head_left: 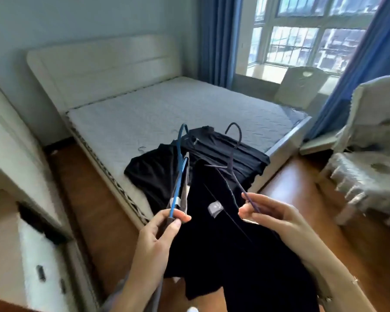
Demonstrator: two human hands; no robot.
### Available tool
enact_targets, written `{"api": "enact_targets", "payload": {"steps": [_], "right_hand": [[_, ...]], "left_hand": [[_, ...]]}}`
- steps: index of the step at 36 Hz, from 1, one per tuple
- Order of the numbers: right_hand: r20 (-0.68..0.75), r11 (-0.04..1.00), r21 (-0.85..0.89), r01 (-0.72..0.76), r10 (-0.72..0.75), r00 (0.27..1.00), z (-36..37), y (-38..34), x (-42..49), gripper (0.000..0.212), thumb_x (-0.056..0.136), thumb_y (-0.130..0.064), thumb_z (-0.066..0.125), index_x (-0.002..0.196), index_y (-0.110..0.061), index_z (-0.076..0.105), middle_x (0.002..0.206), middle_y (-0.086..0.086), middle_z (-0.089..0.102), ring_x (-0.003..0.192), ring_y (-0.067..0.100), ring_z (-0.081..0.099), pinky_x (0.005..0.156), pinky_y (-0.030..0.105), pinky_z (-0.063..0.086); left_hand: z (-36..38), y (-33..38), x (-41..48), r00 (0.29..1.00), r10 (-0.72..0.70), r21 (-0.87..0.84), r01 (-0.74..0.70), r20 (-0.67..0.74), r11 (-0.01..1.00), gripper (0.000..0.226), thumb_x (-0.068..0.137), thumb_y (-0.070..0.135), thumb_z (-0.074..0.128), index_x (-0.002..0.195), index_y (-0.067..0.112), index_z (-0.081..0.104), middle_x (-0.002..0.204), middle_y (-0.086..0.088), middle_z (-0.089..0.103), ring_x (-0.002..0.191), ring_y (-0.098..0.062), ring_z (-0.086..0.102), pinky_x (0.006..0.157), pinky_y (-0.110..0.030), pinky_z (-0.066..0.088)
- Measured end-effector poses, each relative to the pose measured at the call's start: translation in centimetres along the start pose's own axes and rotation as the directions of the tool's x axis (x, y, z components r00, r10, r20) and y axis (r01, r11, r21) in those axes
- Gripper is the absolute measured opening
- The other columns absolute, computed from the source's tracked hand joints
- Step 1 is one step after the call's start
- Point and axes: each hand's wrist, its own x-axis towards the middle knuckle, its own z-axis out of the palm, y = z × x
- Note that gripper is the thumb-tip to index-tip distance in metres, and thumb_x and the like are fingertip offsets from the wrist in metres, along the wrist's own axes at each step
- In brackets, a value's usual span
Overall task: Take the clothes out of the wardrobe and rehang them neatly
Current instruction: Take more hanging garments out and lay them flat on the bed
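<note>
Left hand (pixel 160 230) pinches the lower end of a thin blue wire hanger (pixel 178 176) between thumb and fingers (pixel 182 216), a grey garment (pixel 183 194) draped on it. Right hand (pixel 270 215) grips one arm of a dark purple wire hanger (pixel 233 167), fingertips closed around the wire. A black garment with a grey neck label (pixel 223 244) hangs from it, between both hands. Two black garments (pixel 223 149) lie flat on the bare grey quilted mattress (pixel 167 109), just beyond the hangers.
</note>
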Motion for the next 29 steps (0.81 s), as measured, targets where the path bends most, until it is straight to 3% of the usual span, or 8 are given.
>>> {"api": "enact_targets", "payload": {"steps": [3, 5, 9, 12, 15, 20, 25, 29], "right_hand": [[-0.077, 0.999, 0.029, 0.015, -0.013, 0.997, -3.6, -1.0, -2.2, 0.074, 0.050, -0.043, 0.086, 0.111, -0.006, 0.065, 0.090, 0.012, 0.074, 0.084, 0.014, 0.070, 0.073, 0.015, 0.052], [-0.149, 0.999, 0.029, 0.025, -0.020, 0.989, -5.8, -1.2, -3.3, 0.078, 0.039, -0.052, 0.088, 0.104, -0.012, 0.070, 0.091, 0.012, 0.073, 0.085, 0.014, 0.069, 0.073, 0.016, 0.052], [-0.239, 1.000, 0.008, 0.013, -0.011, 0.971, -10.1, -1.3, -4.4, 0.080, 0.039, -0.053, 0.088, 0.105, -0.011, 0.070, 0.091, 0.011, 0.073, 0.087, 0.014, 0.068, 0.074, 0.016, 0.052], [-0.315, 1.000, 0.015, -0.001, 0.006, 0.949, -13.3, -1.5, -4.4, 0.089, 0.036, -0.053, 0.088, 0.110, -0.009, 0.065, 0.091, 0.012, 0.073, 0.086, 0.014, 0.069, 0.072, 0.016, 0.052], [-0.376, 1.000, -0.003, -0.002, 0.001, 0.927, -16.5, -1.7, -3.4, 0.088, 0.036, -0.052, 0.088, 0.109, -0.010, 0.065, 0.091, 0.012, 0.074, 0.088, 0.015, 0.070, 0.072, 0.016, 0.053], [-0.465, 1.000, -0.023, -0.010, -0.002, 0.885, -22.4, -2.0, -0.3, 0.083, 0.036, -0.052, 0.088, 0.107, -0.015, 0.066, 0.091, 0.010, 0.074, 0.089, 0.018, 0.071, 0.075, 0.020, 0.055], [-0.528, 0.998, -0.057, 0.003, -0.033, 0.849, -27.7, -2.9, 2.0, 0.085, 0.036, -0.055, 0.087, 0.108, -0.016, 0.064, 0.092, 0.010, 0.074, 0.090, 0.018, 0.071, 0.076, 0.019, 0.055], [-0.578, 0.996, -0.077, 0.034, -0.072, 0.813, -32.1, -3.2, 3.4, 0.082, 0.037, -0.056, 0.086, 0.107, -0.017, 0.065, 0.089, 0.008, 0.075, 0.088, 0.016, 0.072, 0.076, 0.018, 0.054]], "left_hand": [[3.6, 1.0, 0.7, 0.989, 0.002, -0.034, 0.003, 0.146, 0.999, 0.024, 0.091, 0.001, 0.053, 0.079, 0.012, 0.071, 0.074, -0.001, 0.071, 0.068, -0.002, 0.061, 0.062, -0.003, 0.044], [6.2, 1.6, 1.5, 0.972, 0.007, -0.055, 0.006, 0.234, 0.998, 0.023, 0.091, 0.004, 0.056, 0.077, 0.012, 0.072, 0.074, -0.003, 0.070, 0.067, 0.000, 0.062, 0.062, -0.003, 0.044], [11.2, 2.1, 3.8, 0.932, 0.026, -0.036, -0.014, 0.361, 0.999, 0.020, 0.076, 0.024, 0.054, 0.078, 0.020, 0.073, 0.090, -0.001, 0.074, 0.085, 0.000, 0.067, 0.074, -0.002, 0.043], [14.9, 2.1, 6.1, 0.903, 0.063, -0.043, -0.049, 0.426, 0.998, 0.020, 0.076, 0.021, 0.053, 0.078, 0.017, 0.072, 0.090, 0.002, 0.074, 0.086, 0.000, 0.066, 0.076, -0.003, 0.043], [18.4, 1.7, 8.9, 0.860, 0.071, -0.060, -0.047, 0.505, 0.997, 0.019, 0.089, 0.009, 0.054, 0.081, 0.013, 0.071, 0.086, 0.004, 0.074, 0.078, 0.005, 0.064, 0.072, -0.001, 0.042], [24.0, 1.0, 15.0, 0.820, 0.014, -0.104, 0.056, 0.572, 0.993, 0.025, 0.092, 0.001, 0.051, 0.084, 0.009, 0.072, 0.092, -0.001, 0.074, 0.093, -0.011, 0.064, 0.091, -0.024, 0.045], [29.8, 2.1, 19.3, 0.793, 0.044, -0.125, 0.040, 0.608, 0.991, 0.021, 0.092, -0.003, 0.049, 0.089, 0.000, 0.070, 0.084, 0.000, 0.074, 0.080, 0.000, 0.066, 0.075, -0.007, 0.047], [34.5, 3.0, 22.6, 0.784, 0.048, -0.105, 0.022, 0.619, 0.994, 0.023, 0.092, -0.002, 0.049, 0.087, 0.007, 0.070, 0.082, 0.002, 0.073, 0.084, -0.008, 0.065, 0.084, -0.021, 0.046]]}}
